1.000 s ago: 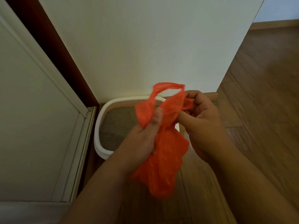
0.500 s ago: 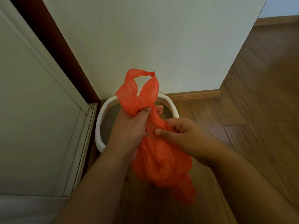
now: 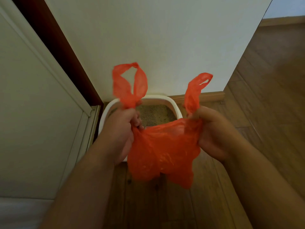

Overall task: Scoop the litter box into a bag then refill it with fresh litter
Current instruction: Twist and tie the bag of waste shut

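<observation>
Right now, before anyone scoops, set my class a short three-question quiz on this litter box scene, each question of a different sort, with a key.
1. True or false: the left hand and the right hand each grip the orange bag just below one of its handle loops.
2. Multiple choice: the white litter box sits (A) on a shelf, (B) on the wooden floor against the wall, (C) inside a cupboard.
3. Fill in: the bag hangs in front of the box, and no ____ for lifting waste is in view.

Key: 1 true; 2 B; 3 scoop.
</observation>
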`<state>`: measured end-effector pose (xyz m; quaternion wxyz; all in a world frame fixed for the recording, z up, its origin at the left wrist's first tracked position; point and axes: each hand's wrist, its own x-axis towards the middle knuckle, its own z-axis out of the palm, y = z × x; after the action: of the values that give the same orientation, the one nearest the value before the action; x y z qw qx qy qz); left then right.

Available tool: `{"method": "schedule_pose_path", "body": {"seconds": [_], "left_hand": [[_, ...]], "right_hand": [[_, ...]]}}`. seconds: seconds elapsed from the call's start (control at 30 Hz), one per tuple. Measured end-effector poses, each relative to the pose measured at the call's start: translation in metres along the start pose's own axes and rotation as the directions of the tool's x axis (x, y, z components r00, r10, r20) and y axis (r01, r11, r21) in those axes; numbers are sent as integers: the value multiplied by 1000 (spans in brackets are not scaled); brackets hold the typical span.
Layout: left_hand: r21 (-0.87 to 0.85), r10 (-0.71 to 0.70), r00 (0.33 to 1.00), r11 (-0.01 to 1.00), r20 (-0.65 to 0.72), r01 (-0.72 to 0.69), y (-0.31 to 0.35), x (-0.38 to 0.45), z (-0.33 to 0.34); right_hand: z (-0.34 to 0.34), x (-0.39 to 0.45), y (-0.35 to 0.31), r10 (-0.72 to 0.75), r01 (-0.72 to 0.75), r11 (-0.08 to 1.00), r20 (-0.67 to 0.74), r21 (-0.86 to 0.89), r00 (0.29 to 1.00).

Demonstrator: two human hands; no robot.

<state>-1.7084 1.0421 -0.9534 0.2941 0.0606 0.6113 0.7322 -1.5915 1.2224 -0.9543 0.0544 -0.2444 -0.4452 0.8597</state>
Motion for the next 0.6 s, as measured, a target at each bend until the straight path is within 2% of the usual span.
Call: {"method": "schedule_pose_path", "body": {"seconds": [0.07, 0.1, 0.2, 0.3, 0.43, 0.5, 0.6], "left_hand": [[112, 17, 999, 994, -36, -13, -2, 2, -3], [133, 19, 999, 991, -42, -13, -2, 2, -4], [-18, 10, 1000, 1000, -25, -11, 0, -1, 1], [-126, 62, 998, 990, -12, -63, 4, -8, 9], [-194, 94, 994, 978, 61, -81, 4, -16, 21], [-205, 103, 987, 976, 125, -75, 0, -19, 26], [-90, 73, 986, 994, 150, -60, -3, -17, 29]], "right_hand": [[1, -1, -2, -18, 16, 999, 54, 44, 998], [1, 0, -2, -38, 36, 996, 25, 84, 999], [1, 2, -3, -117, 114, 970, 4, 213, 993], [0, -1, -2, -114, 104, 949, 17, 299, 993], [10, -4, 3, -11, 18, 969, -30, 246, 999], [14, 0, 9, -23, 34, 981, -60, 193, 998], [20, 5, 16, -72, 76, 997, -162, 18, 984]]}}
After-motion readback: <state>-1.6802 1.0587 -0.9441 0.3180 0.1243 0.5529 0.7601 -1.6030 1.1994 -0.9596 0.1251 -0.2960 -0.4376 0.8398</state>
